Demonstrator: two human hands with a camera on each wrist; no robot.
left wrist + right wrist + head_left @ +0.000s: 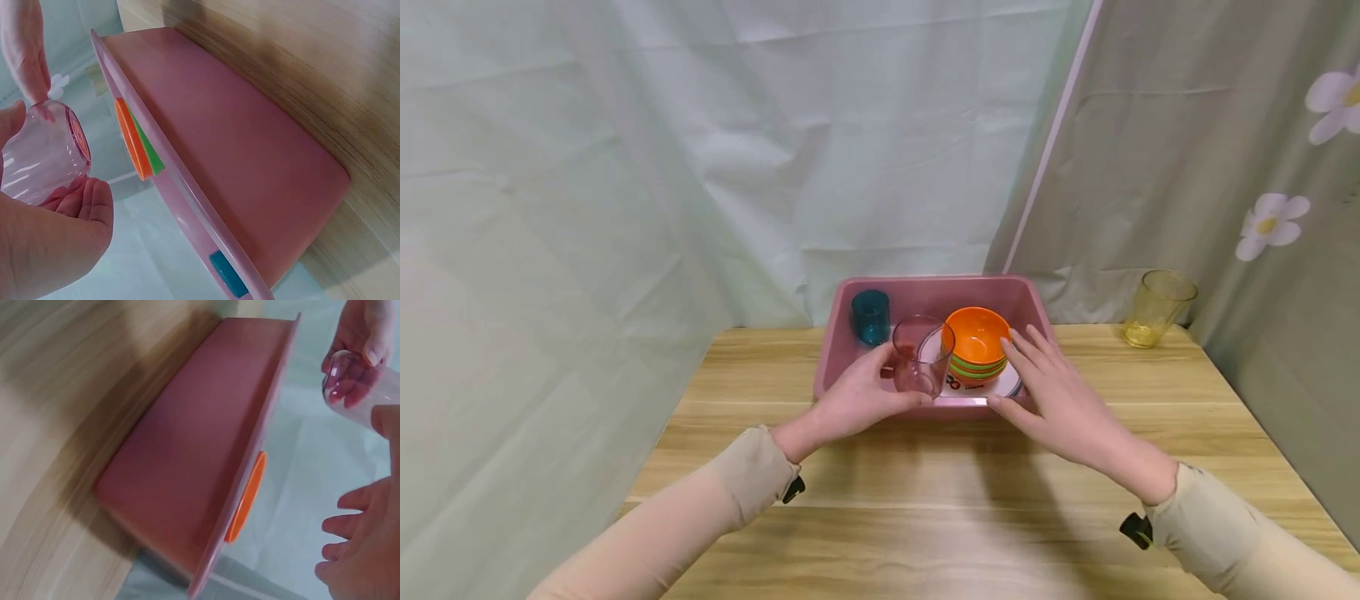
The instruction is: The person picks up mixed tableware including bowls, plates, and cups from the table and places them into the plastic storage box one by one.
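My left hand [859,398] grips a clear pink glass [922,379] over the front part of a pink plastic bin [925,289], thumb on the near side and fingers curled round it. In the left wrist view the glass [53,147] hangs above the bin's rim, tilted. To its right, my right hand [1063,404] is spread with fingers straight, beside a stack of orange and green bowls [977,333]. The right thumb overlaps the glass [375,387] in the right wrist view. Under the bowls lies a white plate [1003,387] with printed marks.
A teal cup [871,318] stands in the bin's back left corner. At the table's back right is a yellow tumbler [1157,310]. The bin sits on a wood-grain table [910,517], with a pale curtain [820,150] close behind it.
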